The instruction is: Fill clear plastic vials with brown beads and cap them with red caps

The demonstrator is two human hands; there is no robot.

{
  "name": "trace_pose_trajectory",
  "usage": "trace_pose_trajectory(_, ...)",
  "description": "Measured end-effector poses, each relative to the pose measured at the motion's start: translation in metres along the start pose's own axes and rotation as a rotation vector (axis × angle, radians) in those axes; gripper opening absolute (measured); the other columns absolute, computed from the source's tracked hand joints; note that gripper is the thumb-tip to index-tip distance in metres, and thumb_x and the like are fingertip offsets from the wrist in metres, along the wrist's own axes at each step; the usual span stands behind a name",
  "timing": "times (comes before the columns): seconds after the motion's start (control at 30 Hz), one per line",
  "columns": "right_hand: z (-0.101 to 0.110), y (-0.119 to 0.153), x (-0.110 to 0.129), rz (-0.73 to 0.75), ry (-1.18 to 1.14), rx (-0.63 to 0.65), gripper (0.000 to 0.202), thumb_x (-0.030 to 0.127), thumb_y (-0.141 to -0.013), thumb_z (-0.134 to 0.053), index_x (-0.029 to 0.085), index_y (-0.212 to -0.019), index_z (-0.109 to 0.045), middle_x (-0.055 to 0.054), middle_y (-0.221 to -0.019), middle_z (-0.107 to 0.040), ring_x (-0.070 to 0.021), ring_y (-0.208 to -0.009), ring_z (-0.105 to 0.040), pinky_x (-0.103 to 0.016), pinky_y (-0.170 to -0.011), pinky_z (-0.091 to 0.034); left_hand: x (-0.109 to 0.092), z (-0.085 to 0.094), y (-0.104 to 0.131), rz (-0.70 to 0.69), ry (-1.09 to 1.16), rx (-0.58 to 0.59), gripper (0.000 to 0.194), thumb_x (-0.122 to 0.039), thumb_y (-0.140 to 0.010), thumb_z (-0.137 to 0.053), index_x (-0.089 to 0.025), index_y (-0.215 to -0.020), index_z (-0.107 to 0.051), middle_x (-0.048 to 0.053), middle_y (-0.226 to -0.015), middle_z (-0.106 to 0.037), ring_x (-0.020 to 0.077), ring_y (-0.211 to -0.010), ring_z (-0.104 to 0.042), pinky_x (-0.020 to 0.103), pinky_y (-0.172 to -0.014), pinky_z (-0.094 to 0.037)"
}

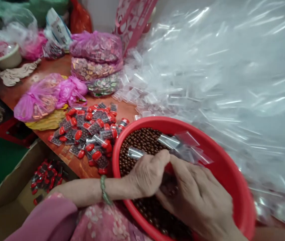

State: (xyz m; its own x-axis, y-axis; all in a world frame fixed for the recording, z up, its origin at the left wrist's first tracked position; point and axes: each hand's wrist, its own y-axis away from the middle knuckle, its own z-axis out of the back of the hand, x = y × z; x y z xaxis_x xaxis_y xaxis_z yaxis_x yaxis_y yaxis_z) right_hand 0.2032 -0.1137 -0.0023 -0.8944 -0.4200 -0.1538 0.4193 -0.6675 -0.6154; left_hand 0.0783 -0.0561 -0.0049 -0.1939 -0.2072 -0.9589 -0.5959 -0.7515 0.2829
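A red basin (244,197) holds many small brown beads (145,140), with several clear plastic cases (186,147) lying on them. Over the beads, my left hand (149,174) is closed, thumb and fingers pressed together; a clear case (135,153) shows just behind it. My right hand (200,194) meets it at the fingertips, its fingers curled round something dark and partly see-through that I cannot make out. To the left of the basin is a heap of small clear packs with red caps (92,130), dark beads inside.
A huge pile of clear cases (220,73) fills the right and back. Pink bags (97,50) of small pieces stand on the reddish table (39,75). A cardboard box (9,214) at the lower left holds more red-capped packs. A white bowl (10,58) stands at the far left.
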Motion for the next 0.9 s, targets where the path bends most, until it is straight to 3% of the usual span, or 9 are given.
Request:
trace_pose_trajectory(0.07, 0.003, -0.004, 0.003, 0.054, 0.021, -0.032, 0.069, 0.032, -0.089, -0.061, -0.003, -0.145, -0.039, -0.017, -0.09, -0.071, -0.0256, -0.077, -0.067, -0.036, -0.069, -0.053, 0.005, -0.001, 0.003, -0.156, -0.247, -0.042, 0.021, -0.02, -0.083, -0.047, -0.013, -0.093, -0.064, 0.009, -0.079, -0.063, 0.0223, -0.078, -0.06, 0.038, -0.085, -0.051)
trace_pose_trajectory(0.17, 0.004, -0.013, 0.01, 0.044, 0.051, -0.022, 0.073, 0.025, -0.089, -0.062, -0.005, -0.149, -0.031, -0.02, -0.092, -0.072, -0.0265, -0.078, -0.068, -0.037, -0.069, -0.053, 0.005, 0.007, 0.006, -0.376, -0.58, -0.086, 0.024, -0.022, -0.087, -0.043, -0.013, -0.096, -0.064, 0.008, -0.074, -0.064, 0.0198, -0.068, -0.057, 0.032, -0.07, -0.051)
trace_pose_trajectory(0.27, 0.004, -0.02, 0.009, -0.015, -0.061, 0.017, 0.077, 0.022, -0.09, -0.06, 0.001, -0.153, -0.022, -0.021, -0.103, -0.071, -0.028, -0.091, -0.069, -0.037, -0.072, -0.056, -0.01, 0.031, 0.01, -0.494, -0.63, -0.092, 0.026, -0.027, -0.093, -0.039, -0.017, -0.087, -0.063, 0.003, -0.07, -0.064, 0.0149, -0.062, -0.054, 0.027, -0.062, -0.045)
trace_pose_trajectory(0.33, 0.002, -0.018, -0.002, -0.118, -0.13, 0.124, 0.077, 0.028, -0.09, -0.062, 0.007, -0.153, -0.024, -0.021, -0.113, -0.069, -0.0295, -0.097, -0.069, -0.04, -0.077, -0.057, -0.021, 0.057, 0.01, -0.471, -0.596, -0.137, 0.044, -0.03, -0.1, -0.024, -0.018, -0.078, -0.06, 0.002, -0.069, -0.063, 0.0127, -0.06, -0.053, 0.026, -0.061, -0.042)
trace_pose_trajectory(0.43, -0.002, -0.001, -0.026, -0.363, -0.182, 0.263, 0.049, 0.028, -0.092, -0.059, 0.011, -0.137, -0.048, -0.018, -0.111, -0.07, -0.0287, -0.098, -0.069, -0.042, -0.08, -0.058, -0.02, 0.106, -0.004, -0.438, -0.838, -0.534, 0.046, -0.043, -0.099, -0.031, -0.018, -0.072, -0.059, 0.005, -0.071, -0.063, 0.0155, -0.066, -0.055, 0.029, -0.068, -0.042)
trace_pose_trajectory(0.5, -0.004, 0.011, -0.038, -0.491, -0.281, 0.377, 0.033, 0.027, -0.094, -0.055, 0.013, -0.123, -0.059, -0.015, -0.105, -0.07, -0.0269, -0.092, -0.07, -0.042, -0.078, -0.058, -0.008, 0.137, -0.017, -0.392, -1.032, -0.704, 0.045, -0.046, -0.098, -0.032, -0.017, -0.077, -0.06, 0.007, -0.075, -0.064, 0.0185, -0.071, -0.057, 0.032, -0.072, -0.043)
trace_pose_trajectory(0.6, -0.009, 0.014, -0.042, -0.547, -0.458, 0.489, 0.026, 0.029, -0.094, -0.055, 0.016, -0.115, -0.063, -0.012, -0.106, -0.07, -0.0244, -0.092, -0.069, -0.041, -0.083, -0.057, 0.015, 0.167, -0.031, -0.31, -1.283, -0.742, 0.039, -0.047, -0.095, -0.04, -0.015, -0.089, -0.062, 0.014, -0.091, -0.067, 0.0276, -0.091, -0.059, 0.042, -0.085, -0.044)
trace_pose_trajectory(0.73, -0.022, -0.005, -0.031, -0.439, -0.547, 0.598, 0.033, 0.032, -0.092, -0.059, 0.013, -0.118, -0.062, -0.014, -0.115, -0.067, -0.0256, -0.104, -0.065, -0.041, -0.094, -0.053, 0.027, 0.174, -0.032, -0.325, -1.353, -0.699, 0.033, -0.042, -0.093, -0.047, -0.014, -0.099, -0.064, 0.018, -0.107, -0.066, 0.034, -0.108, -0.056, 0.051, -0.095, -0.043)
trace_pose_trajectory(0.9, -0.043, -0.029, -0.021, -0.267, -0.439, 0.781, 0.03, 0.029, -0.09, -0.06, 0.01, -0.112, -0.067, -0.016, -0.109, -0.067, -0.0307, -0.105, -0.061, -0.045, -0.095, -0.049, 0.013, 0.141, -0.018, -0.509, -1.104, -0.615, 0.028, -0.032, -0.095, -0.046, -0.016, -0.109, -0.063, 0.012, -0.118, -0.065, 0.0263, -0.116, -0.056, 0.045, -0.104, -0.044)
